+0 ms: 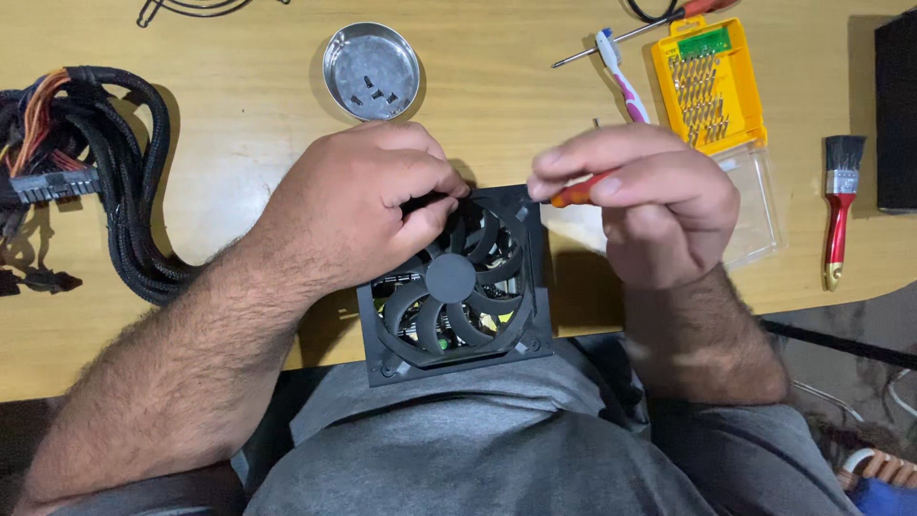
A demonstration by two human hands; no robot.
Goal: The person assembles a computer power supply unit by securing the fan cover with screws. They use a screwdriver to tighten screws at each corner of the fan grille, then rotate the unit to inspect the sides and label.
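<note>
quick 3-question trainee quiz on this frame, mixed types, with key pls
1. True or false: the right hand holds an orange-handled screwdriver.
2. What does the left hand rest on? A) black fan unit B) red-handled brush C) toothbrush
3. Fill in: the round metal dish holds small ____.

Key: 1 true; 2 A; 3 screws

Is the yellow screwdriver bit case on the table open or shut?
Open. The yellow bit case lies flat with its rows of bits exposed, and its clear lid is swung out toward the table edge.
</note>
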